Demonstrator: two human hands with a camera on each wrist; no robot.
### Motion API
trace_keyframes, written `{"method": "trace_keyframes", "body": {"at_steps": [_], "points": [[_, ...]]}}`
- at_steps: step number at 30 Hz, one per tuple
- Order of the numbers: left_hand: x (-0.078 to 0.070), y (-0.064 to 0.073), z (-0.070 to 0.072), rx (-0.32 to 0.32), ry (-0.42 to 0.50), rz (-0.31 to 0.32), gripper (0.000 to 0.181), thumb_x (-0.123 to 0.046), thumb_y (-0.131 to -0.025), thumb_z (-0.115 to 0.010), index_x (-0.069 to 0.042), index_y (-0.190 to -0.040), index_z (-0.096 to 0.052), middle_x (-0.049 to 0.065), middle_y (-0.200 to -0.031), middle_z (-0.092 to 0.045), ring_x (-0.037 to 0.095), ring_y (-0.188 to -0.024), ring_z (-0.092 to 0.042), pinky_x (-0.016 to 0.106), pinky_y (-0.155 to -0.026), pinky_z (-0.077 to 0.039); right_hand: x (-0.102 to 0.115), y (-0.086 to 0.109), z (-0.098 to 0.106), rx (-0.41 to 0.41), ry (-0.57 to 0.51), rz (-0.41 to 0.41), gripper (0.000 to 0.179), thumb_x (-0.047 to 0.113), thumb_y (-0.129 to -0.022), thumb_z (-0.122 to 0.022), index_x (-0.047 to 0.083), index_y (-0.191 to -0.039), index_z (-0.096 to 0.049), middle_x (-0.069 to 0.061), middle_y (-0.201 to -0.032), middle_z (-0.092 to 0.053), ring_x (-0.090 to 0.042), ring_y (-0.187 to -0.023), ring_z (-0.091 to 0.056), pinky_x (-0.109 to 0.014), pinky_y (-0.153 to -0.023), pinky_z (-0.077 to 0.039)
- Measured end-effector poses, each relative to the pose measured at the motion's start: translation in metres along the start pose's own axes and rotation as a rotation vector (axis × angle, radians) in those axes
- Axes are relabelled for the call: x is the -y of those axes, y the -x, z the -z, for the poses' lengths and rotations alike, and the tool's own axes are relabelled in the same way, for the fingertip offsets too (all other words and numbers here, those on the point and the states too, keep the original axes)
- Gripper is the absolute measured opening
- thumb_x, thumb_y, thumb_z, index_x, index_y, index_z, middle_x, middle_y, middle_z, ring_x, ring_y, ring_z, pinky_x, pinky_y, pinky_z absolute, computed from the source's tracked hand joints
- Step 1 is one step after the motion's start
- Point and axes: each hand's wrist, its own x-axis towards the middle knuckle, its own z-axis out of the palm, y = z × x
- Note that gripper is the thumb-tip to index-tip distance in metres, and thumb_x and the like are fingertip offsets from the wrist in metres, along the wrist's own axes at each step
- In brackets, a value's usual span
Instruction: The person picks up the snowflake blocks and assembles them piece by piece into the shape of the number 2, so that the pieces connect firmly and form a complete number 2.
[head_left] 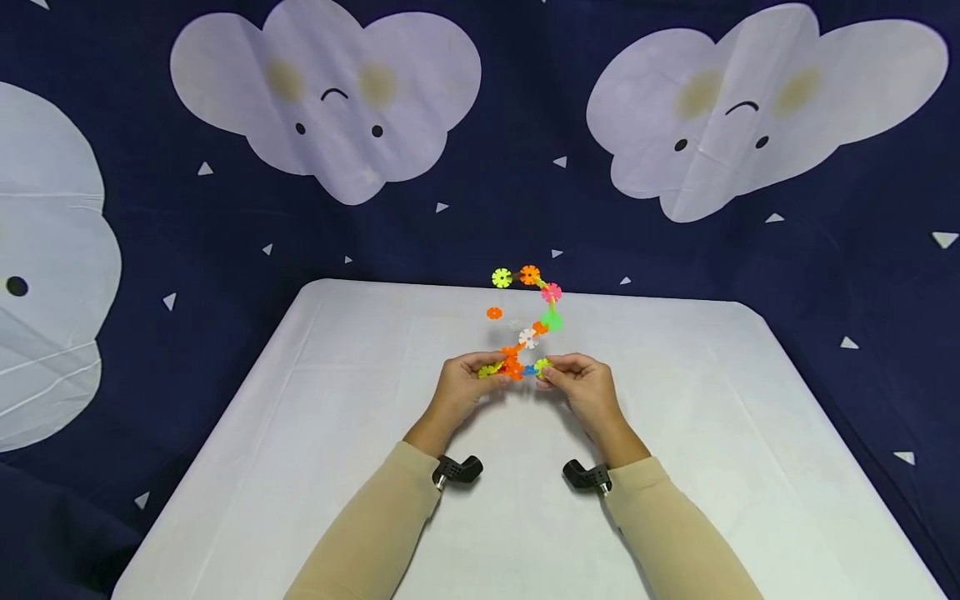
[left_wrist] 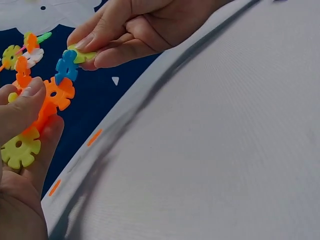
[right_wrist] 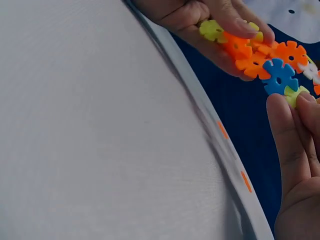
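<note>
A curving chain of notched plastic snowflake discs (head_left: 551, 292), in orange, pink, green, white, blue and yellow-green, spans between my hands and arcs away over the table. My left hand (head_left: 459, 387) pinches its orange cluster (right_wrist: 237, 46) between thumb and fingers, with a yellow-green disc (left_wrist: 21, 149) against the fingers. My right hand (head_left: 591, 390) pinches a yellow-green disc (right_wrist: 296, 95) by thumb and fingertips. That disc is slotted to a blue disc (right_wrist: 280, 77), which meets the orange cluster. Fingers partly cover the joined pieces.
A white table (head_left: 360, 483) lies under both hands. Beyond the hands, a loose orange disc (head_left: 493, 313) appears to lie on it, near a faint pale disc (head_left: 513, 325). Dark blue cloth (head_left: 525, 183) with clouds hangs behind the table's far edge.
</note>
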Motion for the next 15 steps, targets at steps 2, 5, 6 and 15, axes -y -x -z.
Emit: {"method": "trace_keyframes", "body": {"at_steps": [2, 5, 6, 15], "points": [[-0.0002, 0.0003, -0.001, -0.012, -0.006, -0.005, 0.033, 0.008, -0.084, -0.085, 0.007, -0.116, -0.077, 0.011, -0.116, -0.076, 0.023, -0.116, -0.068, 0.032, -0.098, -0.055, 0.0002, 0.0005, 0.0, 0.006, -0.004, 0.005, 0.021, -0.021, -0.091, -0.07, -0.022, -0.112, -0.067, -0.02, -0.093, -0.075, -0.025, -0.075, -0.077, -0.041, -0.074, -0.063], [0.0001, 0.0004, -0.0018, -0.019, -0.01, -0.007, 0.033, 0.008, -0.083, -0.086, 0.006, -0.115, -0.077, 0.012, -0.115, -0.076, 0.024, -0.115, -0.069, 0.032, -0.097, -0.056, 0.0005, 0.0009, -0.0002, 0.016, -0.007, 0.008, 0.021, -0.021, -0.091, -0.07, -0.022, -0.112, -0.067, -0.02, -0.093, -0.075, -0.024, -0.076, -0.076, -0.041, -0.075, -0.063], [0.0001, 0.0004, -0.0018, -0.02, -0.011, -0.005, 0.033, 0.007, -0.083, -0.086, 0.006, -0.115, -0.077, 0.012, -0.115, -0.076, 0.024, -0.115, -0.068, 0.032, -0.097, -0.056, 0.0006, 0.001, -0.0003, 0.019, -0.007, 0.009, 0.021, -0.021, -0.091, -0.07, -0.022, -0.112, -0.066, -0.02, -0.094, -0.075, -0.025, -0.076, -0.076, -0.042, -0.075, -0.063], [0.0022, 0.0005, -0.0026, -0.032, 0.015, 0.006, 0.033, 0.01, -0.082, -0.085, 0.007, -0.114, -0.077, 0.014, -0.118, -0.075, 0.024, -0.116, -0.068, 0.032, -0.096, -0.056, 0.0027, 0.0064, -0.0042, 0.013, -0.01, 0.016, 0.021, -0.022, -0.091, -0.069, -0.023, -0.112, -0.065, -0.025, -0.096, -0.073, -0.025, -0.076, -0.075, -0.041, -0.075, -0.064]]}}
